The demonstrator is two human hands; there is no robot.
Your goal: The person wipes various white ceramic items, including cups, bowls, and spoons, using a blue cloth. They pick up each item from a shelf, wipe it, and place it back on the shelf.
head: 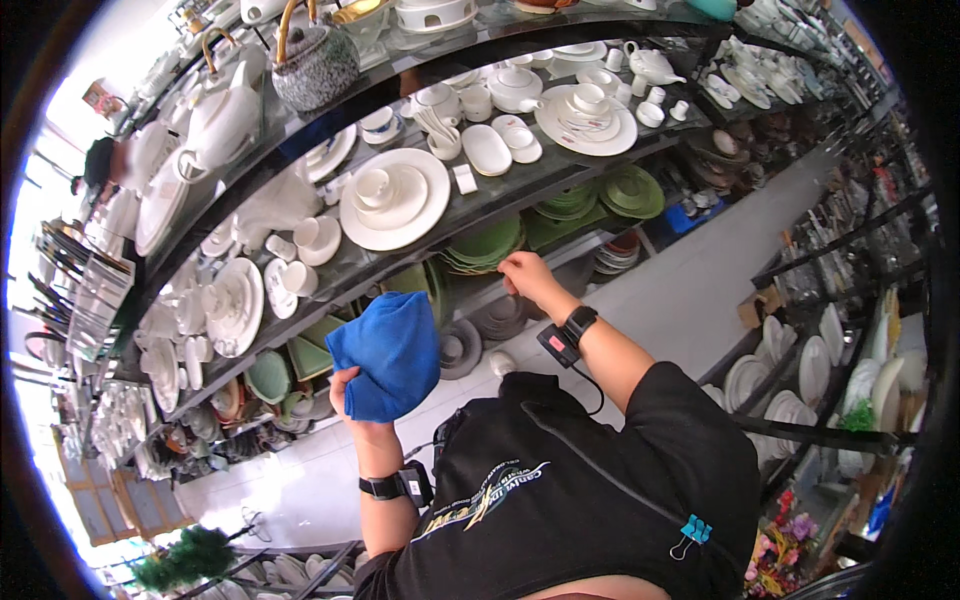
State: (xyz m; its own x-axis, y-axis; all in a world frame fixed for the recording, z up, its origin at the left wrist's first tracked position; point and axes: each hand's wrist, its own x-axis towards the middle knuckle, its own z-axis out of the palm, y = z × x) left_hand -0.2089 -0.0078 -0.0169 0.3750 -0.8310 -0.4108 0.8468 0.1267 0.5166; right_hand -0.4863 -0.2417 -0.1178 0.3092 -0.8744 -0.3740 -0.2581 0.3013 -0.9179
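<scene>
My left hand [343,394] grips a blue cloth [390,356], thumb on its near side. The cloth is spread to a rounded shape, and whether something lies under it is hidden. My right hand [529,277] is at the right edge of a stack of green plates [484,247] on the shelf below the display top. Its fingers are curled, and I cannot tell whether they touch the rim. Left of that stack, a green dish [409,279] stands partly behind the cloth. Grey stacked dishes [459,349] sit lower down, under the hands.
The display shelf [480,187] bears white plates [431,210], cups and teapots [516,86]. A speckled teapot [315,64] with a cane handle stands on the upper shelf. Tiled floor [645,277] runs between this shelf and a rack of white plates [750,379] at right.
</scene>
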